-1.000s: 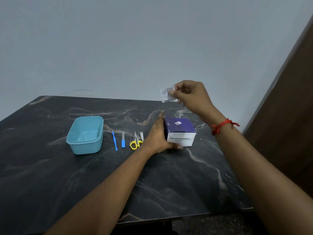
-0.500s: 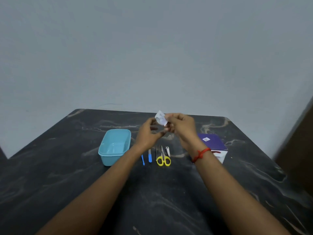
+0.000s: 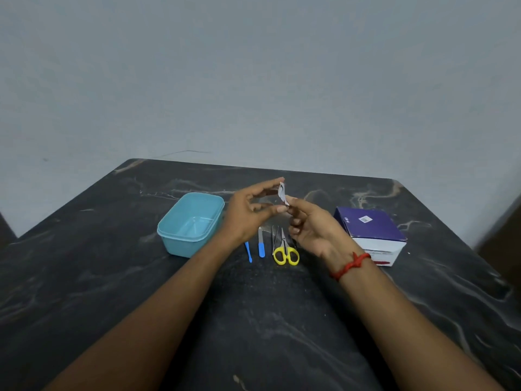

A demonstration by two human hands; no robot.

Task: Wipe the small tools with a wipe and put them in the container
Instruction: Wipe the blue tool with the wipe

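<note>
Head-worn view, down over table (image 3: 84,277)

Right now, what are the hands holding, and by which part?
A small wipe sachet, held by both hands: the left hand has forefinger at its top end and thumb near its bottom; the right hand pinches its bottom corner.

- Bench (image 3: 112,277): dark marble-pattern top, pale veining.
- Purple-and-white carton (image 3: 372,230): standing on bench, right side.
- Wall (image 3: 253,80): plain grey, behind far bench edge.
</note>
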